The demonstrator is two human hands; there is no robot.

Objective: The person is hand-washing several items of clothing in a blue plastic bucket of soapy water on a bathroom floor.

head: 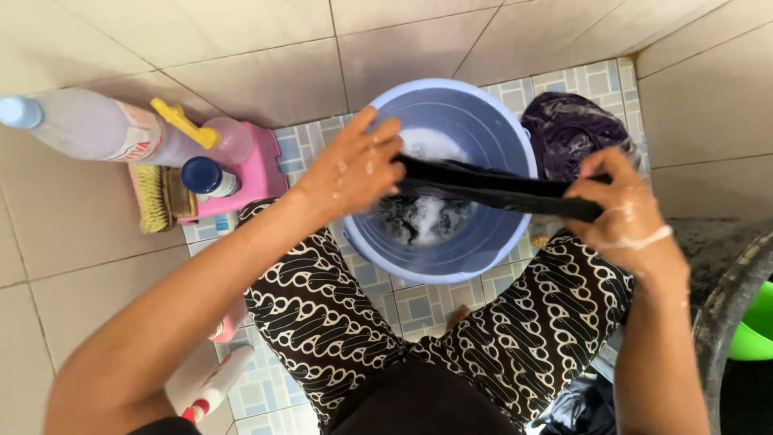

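Note:
A light blue plastic bucket (483,129) stands on the tiled floor between my knees, with soapy water and dark laundry inside. My left hand (354,165) and my right hand (624,213) each grip an end of a wet black garment (491,188), stretched taut across the bucket's mouth. Both hands are wet and soapy. My legs in black-and-white patterned trousers (322,306) frame the bucket.
A dark purple wet cloth bundle (576,133) lies behind the bucket at the right. At left, a pink stool (258,173) carries a large clear bottle (88,125), a blue-capped bottle (205,177) and a scrub brush (153,197). A green basin (757,322) sits at the right edge.

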